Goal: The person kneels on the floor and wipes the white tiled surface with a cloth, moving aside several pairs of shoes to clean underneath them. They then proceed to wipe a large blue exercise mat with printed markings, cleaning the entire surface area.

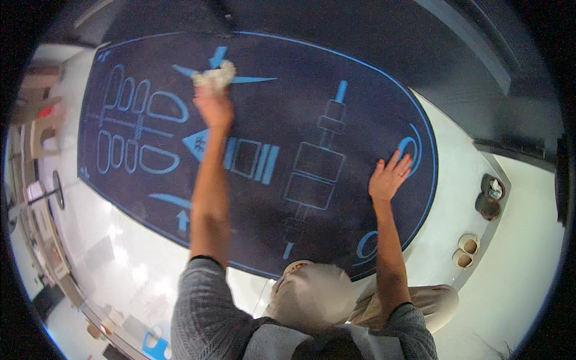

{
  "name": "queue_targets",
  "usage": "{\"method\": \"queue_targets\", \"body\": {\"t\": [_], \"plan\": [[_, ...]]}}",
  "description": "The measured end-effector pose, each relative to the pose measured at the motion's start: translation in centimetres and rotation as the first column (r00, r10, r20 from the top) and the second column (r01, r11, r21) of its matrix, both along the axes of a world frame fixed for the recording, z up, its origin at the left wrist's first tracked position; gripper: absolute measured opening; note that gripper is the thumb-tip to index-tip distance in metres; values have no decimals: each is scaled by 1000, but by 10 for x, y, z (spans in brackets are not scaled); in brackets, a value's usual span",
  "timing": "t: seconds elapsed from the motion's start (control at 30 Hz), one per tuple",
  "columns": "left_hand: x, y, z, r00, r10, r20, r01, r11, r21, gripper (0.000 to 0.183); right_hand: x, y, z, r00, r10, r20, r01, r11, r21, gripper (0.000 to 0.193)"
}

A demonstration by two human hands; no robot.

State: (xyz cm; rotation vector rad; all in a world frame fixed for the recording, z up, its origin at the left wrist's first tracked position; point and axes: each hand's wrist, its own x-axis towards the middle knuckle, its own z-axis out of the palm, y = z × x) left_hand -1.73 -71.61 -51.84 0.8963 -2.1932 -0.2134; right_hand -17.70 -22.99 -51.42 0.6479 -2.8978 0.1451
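Observation:
A large dark mat (pixel 270 114) with a rounded outline lies on the floor in front of me, printed with light blue shapes and a blue border. My left hand (pixel 214 108) reaches out to its far left part, closed over a crumpled cream cloth (pixel 216 74). The cloth is on the mat by a printed blue arrow and a curved blue stroke. Some of the fingers are hidden by the cloth and blurred. Near the mat's right end, my right hand (pixel 390 176) is spread flat on the surface, beside a printed blue curl, and holds nothing.
Beige slippers (pixel 468 245) and a pair of dark shoes (pixel 489 201) stand on the pale floor to the right. Dark furniture (pixel 480 84) borders the mat at the far right. A blue stool-like object (pixel 156 346) is at the lower left. My bent knee (pixel 318 294) is at the mat's near edge.

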Motion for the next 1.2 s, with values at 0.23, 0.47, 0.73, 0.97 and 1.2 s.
{"method": "queue_targets", "body": {"t": [0.23,0.47,0.73,0.97,1.2], "plan": [[-18,277,7,709,-692,135,638,711,296,53,-53,27,47,785,39,618,-386,812,439,80],[54,166,11,839,-381,389,346,925,160,50,-100,21,296,636,362,682,-717,604,347,25],[88,31,8,951,244,190,-276,947,166,61,-99,-21,240,533,416,736,-735,659,160,39],[94,98,23,795,-432,426,323,896,305,66,-97,-250,116,369,858,357,-915,402,-22,54],[102,-56,29,736,307,603,-473,871,133,67,-97,-367,39,317,910,267,-918,365,-154,64]]}}
